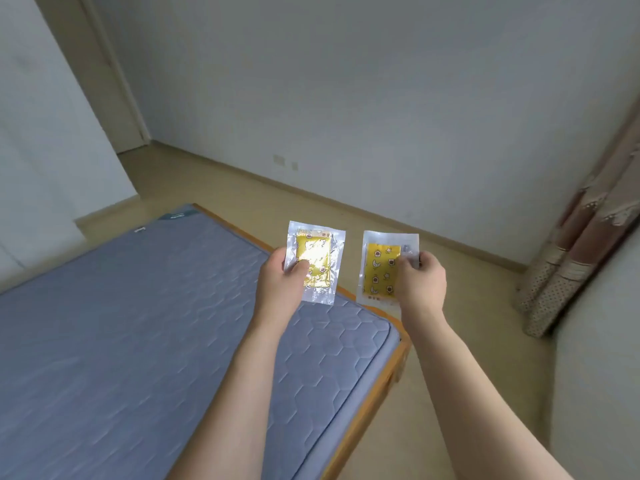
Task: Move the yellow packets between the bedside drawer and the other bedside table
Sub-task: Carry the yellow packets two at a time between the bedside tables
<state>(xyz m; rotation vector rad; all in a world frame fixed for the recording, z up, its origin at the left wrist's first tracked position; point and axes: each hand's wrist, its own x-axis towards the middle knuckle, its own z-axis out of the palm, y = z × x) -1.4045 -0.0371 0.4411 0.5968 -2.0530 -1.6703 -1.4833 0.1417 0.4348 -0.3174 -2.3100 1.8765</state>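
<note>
I hold two yellow packets in clear plastic wrappers out in front of me, above the foot corner of the bed. My left hand (282, 284) pinches the left yellow packet (317, 256) at its left edge, thumb on the front. My right hand (420, 284) grips the right yellow packet (381, 268) by its right edge; this one shows small cartoon prints. Both packets are upright and apart from each other. No bedside drawer or bedside table is in view.
A bed with a blue-grey quilted mattress (138, 334) on a wooden frame (377, 396) fills the lower left. Beige floor (242, 188) runs around its foot to a white wall. A patterned curtain (568, 265) hangs at the right, and a doorway (114, 98) lies at the far left.
</note>
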